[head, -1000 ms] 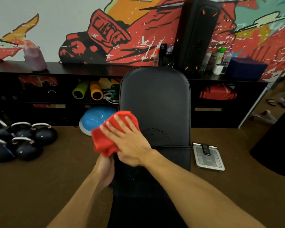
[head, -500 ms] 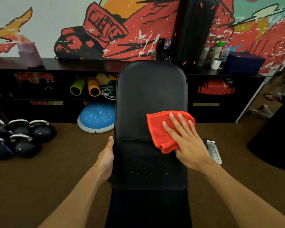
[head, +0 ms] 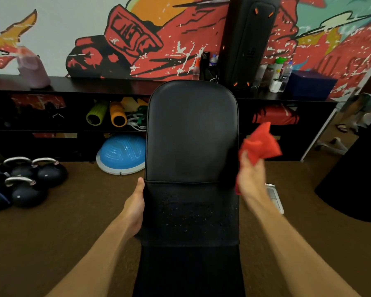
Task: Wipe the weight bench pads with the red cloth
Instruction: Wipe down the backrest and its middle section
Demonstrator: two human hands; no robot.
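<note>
The black weight bench back pad (head: 192, 133) stands tilted up in the centre, with the darker seat pad (head: 191, 213) below it. My right hand (head: 250, 181) holds the bunched red cloth (head: 260, 145) just off the pad's right edge, lifted clear of the surface. My left hand (head: 135, 205) grips the left edge of the seat pad where the two pads meet, thumb along the top.
Several black kettlebells (head: 28, 181) sit on the brown floor at left. A blue balance dome (head: 122, 154) lies left of the bench. A grey scale (head: 275, 198) lies on the floor right of it. A low black shelf (head: 69, 86) with rollers, bottles and a tall speaker (head: 247, 41) runs behind.
My right hand swept the cloth from the pad's left edge across to the right, then off the right side, bunching it up. The left hand stayed on the left edge.
</note>
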